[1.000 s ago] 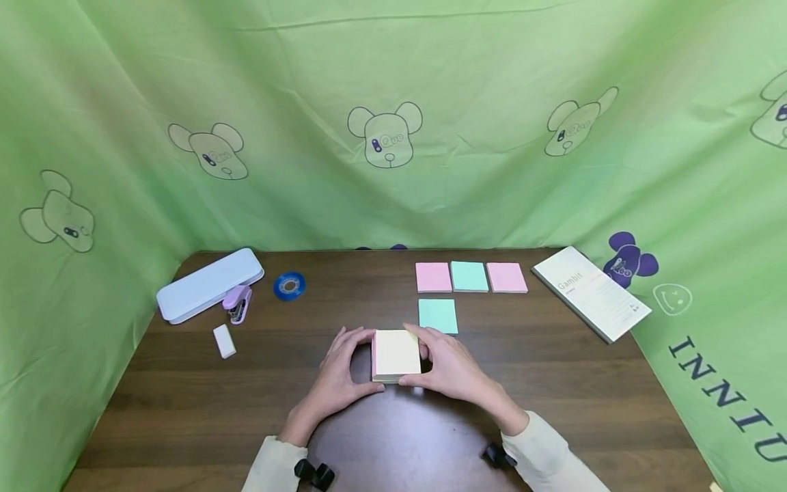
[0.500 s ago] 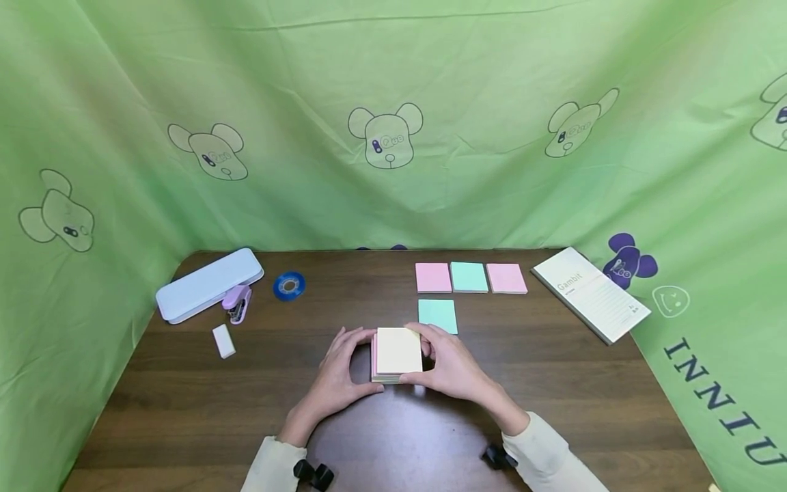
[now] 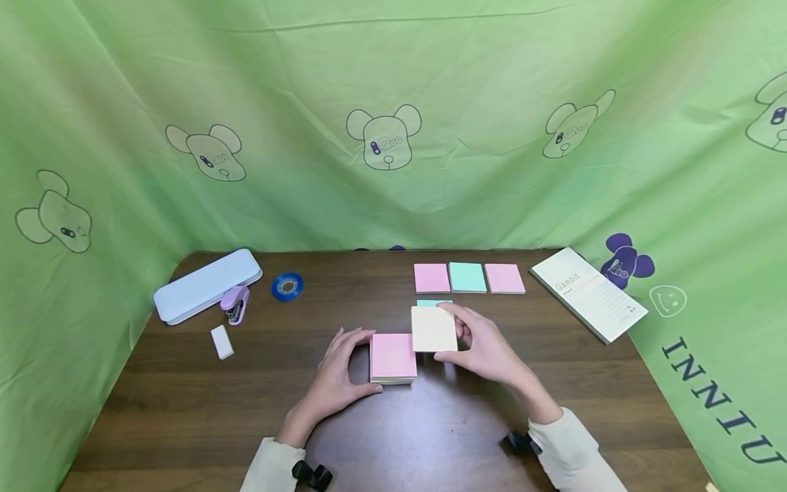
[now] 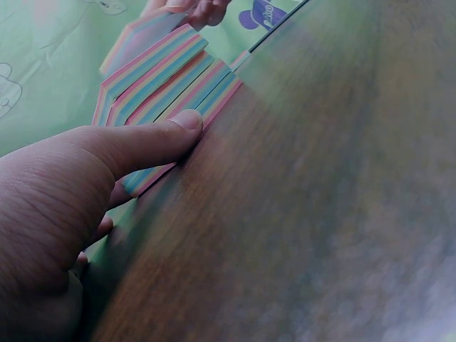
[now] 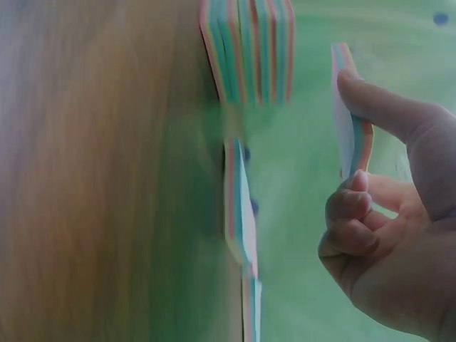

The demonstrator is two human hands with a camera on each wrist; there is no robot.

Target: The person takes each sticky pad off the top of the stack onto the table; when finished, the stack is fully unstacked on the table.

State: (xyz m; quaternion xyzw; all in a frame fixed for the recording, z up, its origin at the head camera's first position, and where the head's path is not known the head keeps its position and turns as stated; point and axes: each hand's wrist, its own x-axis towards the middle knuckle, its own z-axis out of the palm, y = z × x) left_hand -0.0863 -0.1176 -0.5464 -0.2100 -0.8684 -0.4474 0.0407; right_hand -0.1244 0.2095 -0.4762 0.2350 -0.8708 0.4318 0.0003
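Note:
A stack of sticky notes (image 3: 393, 357) with a pink sheet on top lies on the dark wooden table (image 3: 184, 403). My left hand (image 3: 341, 372) holds the stack at its left and front edges, thumb against the multicoloured side (image 4: 160, 85). My right hand (image 3: 486, 345) pinches a thin cream-topped pad (image 3: 434, 329) lifted off the stack, just above a green pad (image 3: 433, 303) that it mostly hides. In the right wrist view the thumb (image 5: 377, 103) presses on the lifted pad (image 5: 353, 125), with the stack (image 5: 246, 50) farther off.
Pink (image 3: 432, 278), green (image 3: 467, 277) and pink (image 3: 505, 278) pads lie in a row at the back. A white booklet (image 3: 587, 292) lies at the right. At the left are a pale blue case (image 3: 205, 285), a purple stapler (image 3: 235, 305), blue tape (image 3: 287, 286) and a white eraser (image 3: 222, 342). Green cloth walls surround the table.
My right hand has lifted the cream-topped pad off the stack and carried it right and back, over the green pad. The stack now shows pink on top. My left hand stayed.

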